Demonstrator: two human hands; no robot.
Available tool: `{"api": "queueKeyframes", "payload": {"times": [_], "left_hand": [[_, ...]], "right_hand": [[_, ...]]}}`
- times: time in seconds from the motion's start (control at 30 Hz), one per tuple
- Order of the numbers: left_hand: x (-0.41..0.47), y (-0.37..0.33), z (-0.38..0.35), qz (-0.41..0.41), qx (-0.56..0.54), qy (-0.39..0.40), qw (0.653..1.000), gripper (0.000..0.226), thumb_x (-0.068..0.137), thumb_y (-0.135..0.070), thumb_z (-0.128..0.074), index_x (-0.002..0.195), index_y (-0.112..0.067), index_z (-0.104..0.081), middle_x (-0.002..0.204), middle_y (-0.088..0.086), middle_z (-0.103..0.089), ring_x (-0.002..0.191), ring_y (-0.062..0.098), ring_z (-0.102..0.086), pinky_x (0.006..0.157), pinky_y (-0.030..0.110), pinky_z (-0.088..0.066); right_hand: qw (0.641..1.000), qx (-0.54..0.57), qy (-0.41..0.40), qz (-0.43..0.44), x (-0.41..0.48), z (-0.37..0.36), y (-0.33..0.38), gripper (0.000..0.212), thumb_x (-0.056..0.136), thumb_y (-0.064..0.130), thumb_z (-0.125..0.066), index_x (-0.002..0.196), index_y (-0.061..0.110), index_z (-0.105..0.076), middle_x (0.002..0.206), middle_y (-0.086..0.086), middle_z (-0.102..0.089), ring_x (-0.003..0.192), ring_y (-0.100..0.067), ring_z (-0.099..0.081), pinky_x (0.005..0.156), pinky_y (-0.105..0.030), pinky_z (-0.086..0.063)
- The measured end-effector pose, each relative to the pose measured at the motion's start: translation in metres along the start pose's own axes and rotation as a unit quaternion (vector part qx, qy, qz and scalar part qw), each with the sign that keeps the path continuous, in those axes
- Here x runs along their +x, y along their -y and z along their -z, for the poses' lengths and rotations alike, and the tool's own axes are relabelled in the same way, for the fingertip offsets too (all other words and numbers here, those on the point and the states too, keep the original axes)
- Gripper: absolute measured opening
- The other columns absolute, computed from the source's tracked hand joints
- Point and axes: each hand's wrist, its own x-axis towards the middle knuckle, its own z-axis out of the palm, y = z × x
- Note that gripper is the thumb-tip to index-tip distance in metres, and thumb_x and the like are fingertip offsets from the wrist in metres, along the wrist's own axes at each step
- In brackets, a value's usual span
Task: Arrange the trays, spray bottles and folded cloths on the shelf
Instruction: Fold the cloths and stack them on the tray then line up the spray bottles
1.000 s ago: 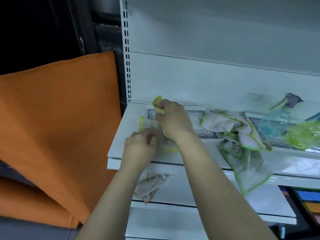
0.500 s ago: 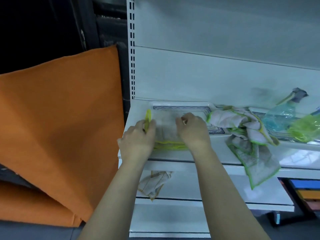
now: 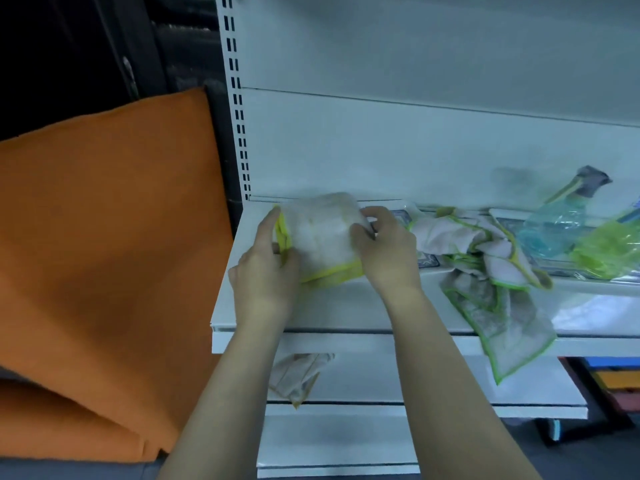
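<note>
- Your left hand (image 3: 265, 268) and right hand (image 3: 384, 252) both grip one folded cloth (image 3: 320, 237), one on each side edge, fingers curled over the top and thumbs against the sides.
- That folded cloth is pale, near white, squarish, with a yellow hem showing down its left edge and along its near edge. Several hem lines stack at the near edge, so it is folded in layers. Its surface is blurred; weave cannot be read.
- It sits at the left end of the shelf (image 3: 311, 313), against or just above the board; you cannot tell which. Most of the left tray (image 3: 427, 261) is hidden behind it and your right hand; only a patterned corner shows.
- Right of the folded cloth, just beside your right hand, a loose heap of green-hemmed cloths (image 3: 481, 251) lies crumpled, greyish-beige. One sheet hangs over the shelf's front lip.
- Further right of the folded cloth, a blue spray bottle (image 3: 554, 226) lies tilted, grey trigger head up toward the back panel. A green bottle (image 3: 606, 247) lies touching it at the frame edge.
- Both bottles rest in a second tray (image 3: 502, 216).
- Below the folded cloth, on the lower shelf (image 3: 415, 393), a crumpled yellow-hemmed cloth (image 3: 298, 375) lies.
- Left of the shelf, an orange fabric (image 3: 104, 254) drapes.
</note>
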Motion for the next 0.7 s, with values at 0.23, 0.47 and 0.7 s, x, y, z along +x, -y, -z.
{"api": "queueKeyframes", "payload": {"times": [0.23,0.47,0.7], "left_hand": [[0.036,-0.024,-0.02,-0.011,0.013,-0.022,1.0,0.036,0.089,-0.029,-0.056,0.122,-0.045,-0.059,0.091,-0.012,-0.064,0.08,0.012,-0.062,0.093,0.046,-0.046],[0.017,0.003,-0.042,-0.016,0.185,-0.041,0.982,0.031,0.094,-0.037,-0.053,0.118,-0.026,-0.069,0.105,0.004,-0.07,0.1,0.033,-0.057,0.089,0.045,-0.048],[-0.001,0.003,-0.044,0.059,0.186,0.05,0.98,0.049,0.098,-0.014,-0.042,0.147,-0.017,-0.043,0.159,0.005,-0.03,0.141,0.026,-0.035,0.111,0.033,-0.031]], "right_hand": [[1.0,-0.016,0.019,0.009,0.052,0.004,-0.005,0.03,0.089,0.017,-0.053,0.119,0.015,-0.053,0.067,-0.005,-0.059,0.068,-0.027,-0.058,0.066,-0.039,-0.048],[0.973,-0.119,0.196,-0.036,0.051,-0.012,-0.043,0.042,0.09,0.029,-0.056,0.13,0.018,-0.055,0.124,-0.01,-0.063,0.117,-0.031,-0.056,0.097,-0.038,-0.046],[0.98,-0.117,0.162,0.007,0.033,0.001,-0.045,0.041,0.088,0.025,-0.056,0.128,0.017,-0.057,0.112,-0.018,-0.059,0.105,-0.039,-0.056,0.091,-0.045,-0.049]]}}
